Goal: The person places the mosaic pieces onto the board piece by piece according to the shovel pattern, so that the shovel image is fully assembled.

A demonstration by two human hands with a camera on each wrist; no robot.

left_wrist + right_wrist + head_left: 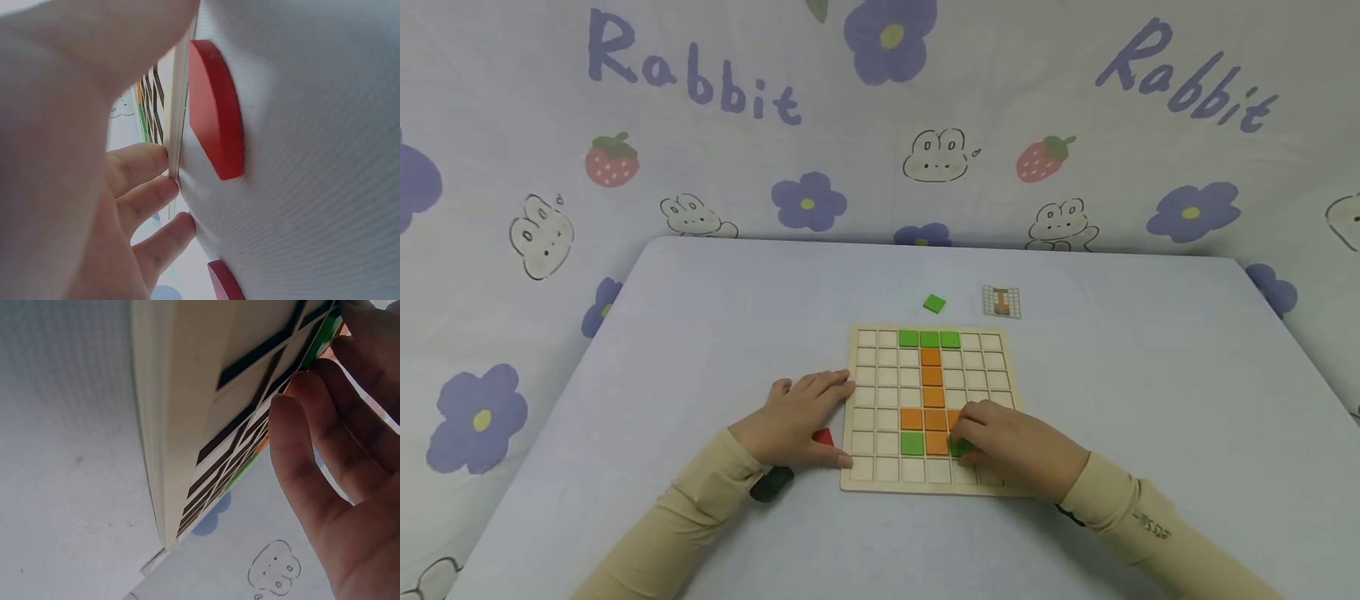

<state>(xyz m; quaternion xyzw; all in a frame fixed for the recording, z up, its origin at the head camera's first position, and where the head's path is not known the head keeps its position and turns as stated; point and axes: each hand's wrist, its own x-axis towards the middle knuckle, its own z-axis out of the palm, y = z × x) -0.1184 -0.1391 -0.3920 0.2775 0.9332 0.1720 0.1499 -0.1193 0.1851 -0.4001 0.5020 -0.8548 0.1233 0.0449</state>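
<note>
A wooden grid board [865, 475] lies on the table, with green tiles [929, 339] along its far row and orange tiles [932, 377] running down the middle. My right hand [1015, 442] reaches over the board's near right part, thumb and fingertips at a green tile [960, 447] that they partly cover. In the right wrist view this green tile [322, 340] shows by the fingertips. My left hand [793, 421] rests at the board's left edge, fingers spread and touching it. Beneath that hand lies a red piece [215, 112] with a curved side.
Beyond the board are a loose green tile [934, 303] and a small pattern card [1002, 302]. Another red piece [225, 281] lies on the table in the left wrist view. A printed cloth [865, 125] hangs behind the table.
</note>
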